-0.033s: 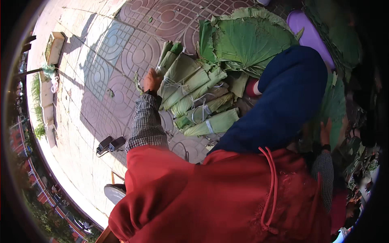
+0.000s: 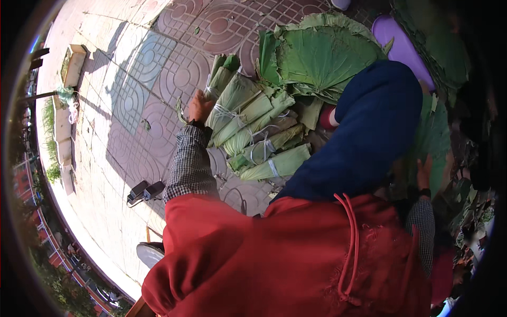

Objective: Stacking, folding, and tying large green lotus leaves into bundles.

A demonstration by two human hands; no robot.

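My left hand (image 2: 200, 108) is closed at the left end of a row of folded green leaf bundles tied with white string. Its fingers curl at the edge of the outermost leaf bundle (image 2: 221, 79); their tips are partly hidden. Beside it lies a wider leaf bundle (image 2: 234, 98), with several more toward my leg. In shade at the right, my right hand (image 2: 424, 173) rests with fingers stretched out against large green leaves (image 2: 437, 150). A fanned stack of big round leaves (image 2: 327, 55) lies beyond the bundles.
My bent knee in dark blue trousers (image 2: 375, 116) rises between my hands. A purple plastic object (image 2: 401, 50) stands behind it. Two small black boxes (image 2: 146, 192) with a cord sit on patterned paving (image 2: 182, 76). Long planters (image 2: 62, 134) line the far left.
The whole view has shifted very slightly. My left hand stays at the bundle's end, and my right hand stays on the leaves.
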